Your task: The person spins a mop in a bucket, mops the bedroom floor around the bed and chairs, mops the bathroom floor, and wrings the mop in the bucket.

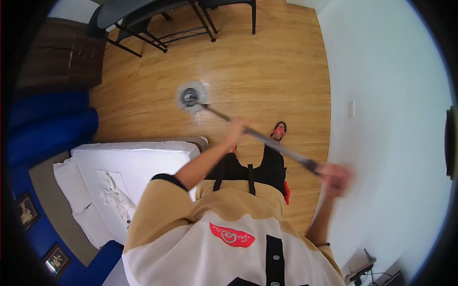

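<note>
A spin mop's round head (192, 97), with a pale fringe, rests on the wooden floor ahead of me. Its long grey mop handle (266, 138) slants from there down to the right across my front. My left hand (235, 131) is closed around the lower part of the handle. Near the handle's dark upper end, my right hand (335, 177) grips it and looks blurred. The floor beside the mop head has a wet-looking shine.
A bed (132, 157) with white sheets and a folded towel stands at the left. Black chairs and a dark table (123, 12) are at the top, beside a dark brown cabinet (53, 53). A white wall (383, 71) runs along the right.
</note>
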`<state>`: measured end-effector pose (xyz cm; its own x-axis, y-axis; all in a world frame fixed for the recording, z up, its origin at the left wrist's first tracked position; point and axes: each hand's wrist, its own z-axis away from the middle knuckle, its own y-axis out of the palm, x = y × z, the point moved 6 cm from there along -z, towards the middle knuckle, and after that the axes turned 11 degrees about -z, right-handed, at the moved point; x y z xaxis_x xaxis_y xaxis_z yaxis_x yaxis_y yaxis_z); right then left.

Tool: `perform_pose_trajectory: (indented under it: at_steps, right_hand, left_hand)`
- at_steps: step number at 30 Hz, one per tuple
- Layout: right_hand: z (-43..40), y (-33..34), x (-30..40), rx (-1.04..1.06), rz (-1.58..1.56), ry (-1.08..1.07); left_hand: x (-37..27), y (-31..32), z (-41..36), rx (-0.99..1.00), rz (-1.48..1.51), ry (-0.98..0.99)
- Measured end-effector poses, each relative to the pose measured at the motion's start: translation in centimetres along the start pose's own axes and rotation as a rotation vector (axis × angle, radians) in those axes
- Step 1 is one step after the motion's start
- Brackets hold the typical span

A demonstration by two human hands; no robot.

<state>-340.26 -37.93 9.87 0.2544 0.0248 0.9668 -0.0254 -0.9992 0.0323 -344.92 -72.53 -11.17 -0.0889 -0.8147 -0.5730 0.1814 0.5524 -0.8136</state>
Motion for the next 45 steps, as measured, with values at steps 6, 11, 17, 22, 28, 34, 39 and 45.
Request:
perform_pose_trajectory:
  at_steps: [6,11,17,22,28,34,39,45]
  right_hand:
    - [5.9,29.1,-5.3,0.515,-0.351,0.400]
    - [-1.0,13.5,-3.0,0.248,-0.277,0.729]
    - [-4.5,-18.7,20.9,-0.200,0.250,-0.117]
    - [-8.3,-18.6,25.5,-0.479,0.310,-0.351]
    - [-11.5,-23.8,21.1,-0.518,0.021,-0.338]
    - [-17.0,-12.8,1.8,-0.190,0.228,-0.051]
    - [-25.1,-6.1,-3.5,-0.024,-0.418,0.193]
    - [-38.1,-18.4,9.1,-0.250,0.107,-0.416]
  left_hand:
    - [24.2,-6.7,12.4,0.591,-0.993,-0.618]
    - [17.0,5.5,11.0,0.318,-0.369,-0.453]
    - [-27.1,13.2,-5.2,0.367,0.312,-0.042]
    - [-39.8,15.2,-18.8,0.218,0.298,0.288]
    - [-37.8,13.8,-22.2,0.267,0.254,0.439]
    - [-11.4,8.5,-23.2,0.161,-0.141,0.122]
    - [-3.2,5.8,-29.3,0.013,-0.441,-0.256]
    - [-25.5,8.2,-46.6,0.158,0.050,0.195]
